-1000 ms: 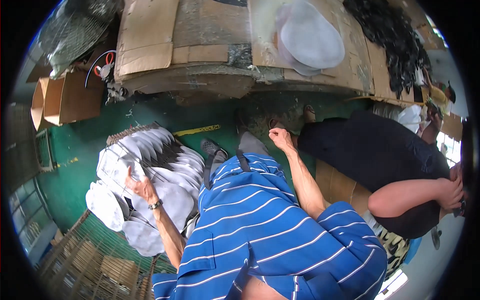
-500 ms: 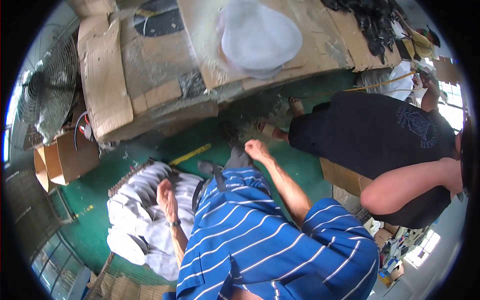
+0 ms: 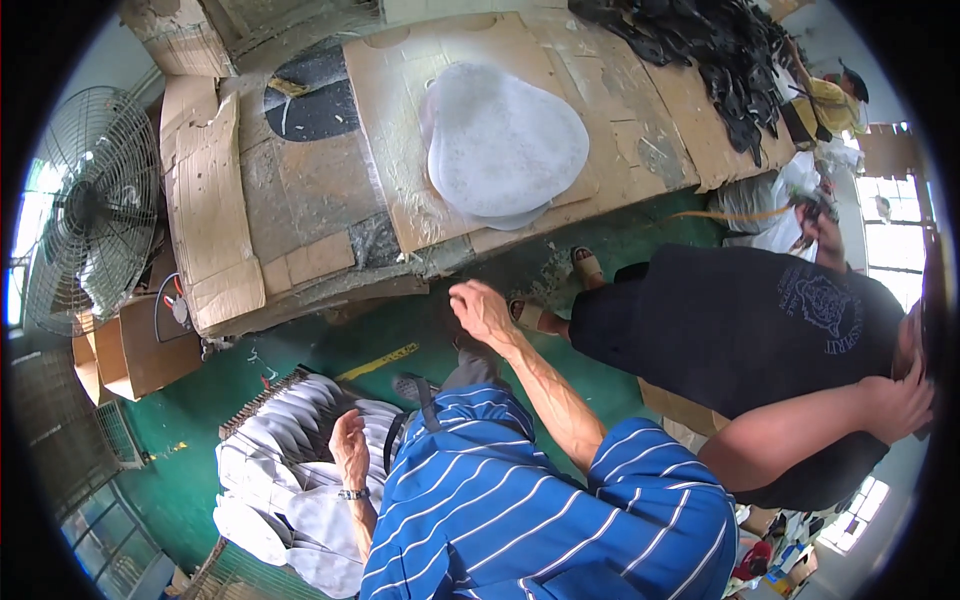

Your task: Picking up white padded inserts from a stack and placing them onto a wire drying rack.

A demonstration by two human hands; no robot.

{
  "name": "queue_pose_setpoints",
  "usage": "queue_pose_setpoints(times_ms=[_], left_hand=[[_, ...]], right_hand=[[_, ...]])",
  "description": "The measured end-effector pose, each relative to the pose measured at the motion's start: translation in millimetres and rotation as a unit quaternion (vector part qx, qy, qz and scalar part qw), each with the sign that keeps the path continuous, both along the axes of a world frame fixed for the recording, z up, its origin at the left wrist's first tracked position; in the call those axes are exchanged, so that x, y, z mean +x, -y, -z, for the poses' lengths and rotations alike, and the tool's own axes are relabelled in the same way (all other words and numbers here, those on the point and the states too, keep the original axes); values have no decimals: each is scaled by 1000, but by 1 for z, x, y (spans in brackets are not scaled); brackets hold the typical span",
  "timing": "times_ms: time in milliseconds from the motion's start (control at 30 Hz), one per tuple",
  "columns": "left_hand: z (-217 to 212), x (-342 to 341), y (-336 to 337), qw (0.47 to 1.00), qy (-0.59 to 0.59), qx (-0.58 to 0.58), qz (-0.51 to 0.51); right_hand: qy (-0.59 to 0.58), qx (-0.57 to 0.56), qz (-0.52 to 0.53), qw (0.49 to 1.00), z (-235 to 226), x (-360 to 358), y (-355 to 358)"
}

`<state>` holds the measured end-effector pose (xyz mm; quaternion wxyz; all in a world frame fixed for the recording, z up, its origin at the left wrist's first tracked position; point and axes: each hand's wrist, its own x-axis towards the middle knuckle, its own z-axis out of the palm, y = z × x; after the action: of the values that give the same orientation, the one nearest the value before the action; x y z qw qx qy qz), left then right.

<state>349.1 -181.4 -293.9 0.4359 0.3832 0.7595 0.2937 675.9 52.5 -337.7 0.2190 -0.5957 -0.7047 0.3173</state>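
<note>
Cardboard-covered table [image 3: 300, 200] across the top, a stack of pale grey sheets [image 3: 505, 145] near its front edge, black scraps [image 3: 720, 50] at the far right corner. Green floor [image 3: 300, 350] open below that edge. Seated person in black [image 3: 740, 330] crowding the right. Heap of white pieces [image 3: 285, 470] on the floor at left, under the left hand [image 3: 350, 450], loosely open, resting on it. Right hand [image 3: 482, 310] lifted near the table's front edge, fingers curled, empty.

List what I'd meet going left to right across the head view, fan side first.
Fan → cardboard box → white sheet pile → left hand → right hand → co-worker's dark shirt.
</note>
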Motion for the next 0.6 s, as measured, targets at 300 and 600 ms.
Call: queue_pose_setpoints(times_ms=[300, 600], left_hand=[[0, 15, -12, 1000, -15, 4, 0], [-4, 28, 1, 997, -42, 34, -60]], right_hand=[[240, 163, 78, 954, -41, 89, -177], [213, -44, 42, 975, -65, 99, -227]])
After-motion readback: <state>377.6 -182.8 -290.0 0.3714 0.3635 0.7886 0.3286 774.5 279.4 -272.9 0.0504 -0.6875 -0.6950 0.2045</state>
